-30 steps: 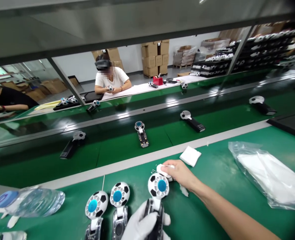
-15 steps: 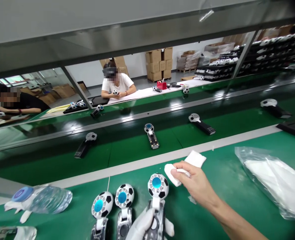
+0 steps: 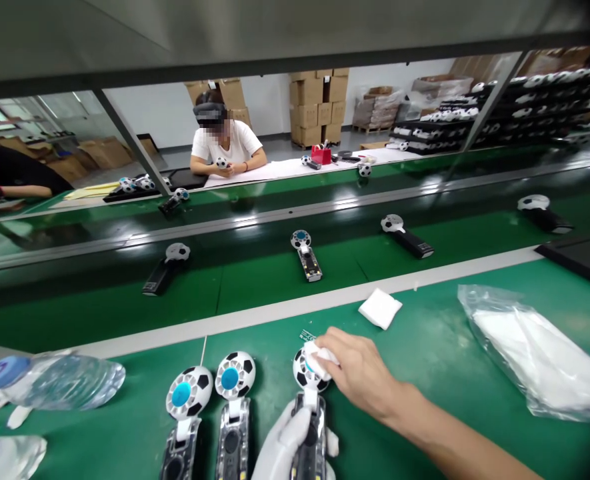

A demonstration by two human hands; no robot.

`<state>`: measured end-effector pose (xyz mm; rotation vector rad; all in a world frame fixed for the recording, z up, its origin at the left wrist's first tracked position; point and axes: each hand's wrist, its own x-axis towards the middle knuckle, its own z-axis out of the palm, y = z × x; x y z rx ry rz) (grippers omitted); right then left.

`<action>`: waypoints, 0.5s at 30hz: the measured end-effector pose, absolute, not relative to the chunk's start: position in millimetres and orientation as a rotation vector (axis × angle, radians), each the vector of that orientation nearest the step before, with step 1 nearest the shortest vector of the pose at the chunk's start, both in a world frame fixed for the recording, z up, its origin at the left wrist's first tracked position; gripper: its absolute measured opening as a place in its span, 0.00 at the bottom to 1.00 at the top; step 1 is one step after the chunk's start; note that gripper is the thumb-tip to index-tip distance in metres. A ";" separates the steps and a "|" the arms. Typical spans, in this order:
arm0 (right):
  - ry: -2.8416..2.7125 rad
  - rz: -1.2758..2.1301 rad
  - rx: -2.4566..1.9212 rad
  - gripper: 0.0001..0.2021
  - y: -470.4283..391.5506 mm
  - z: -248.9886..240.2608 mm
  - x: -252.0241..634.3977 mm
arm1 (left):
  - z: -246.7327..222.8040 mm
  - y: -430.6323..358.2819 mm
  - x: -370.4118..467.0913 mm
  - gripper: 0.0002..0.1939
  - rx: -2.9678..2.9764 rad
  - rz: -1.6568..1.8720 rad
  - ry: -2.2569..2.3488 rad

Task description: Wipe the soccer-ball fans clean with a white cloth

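My left hand (image 3: 287, 443), in a white glove, is wrapped round the dark, clear-cased handle of a handheld device with a football-patterned head (image 3: 305, 385). In my bare right hand (image 3: 359, 367) is a folded white wipe (image 3: 319, 360), pinched and pressed on the front of that head. The wipe hides most of the blue disc there. Two similar football-headed devices, the nearer one (image 3: 235, 377) and the farther-left one (image 3: 189, 393), lie to the left of my gloved hand, their blue discs facing up.
A folded white cloth (image 3: 381, 308) and a clear bag of white wipes (image 3: 539, 360) lie on the right. At left rests a water bottle (image 3: 69, 381). Beyond the ledge, a green conveyor (image 3: 255, 280) carries several devices. A person in white (image 3: 229, 147) sits across.
My right hand has moved left and down, bringing the wipe from beside the held device onto its football head. The left hand keeps its hold. The camera view has shifted slightly.
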<state>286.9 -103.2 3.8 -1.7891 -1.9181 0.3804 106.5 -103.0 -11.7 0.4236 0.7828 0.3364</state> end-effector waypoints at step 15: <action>-1.424 0.681 -1.763 0.08 -87.9 0.3 310.4 | -6.6 -102.4 102.8 0.26 0.315 0.269 0.843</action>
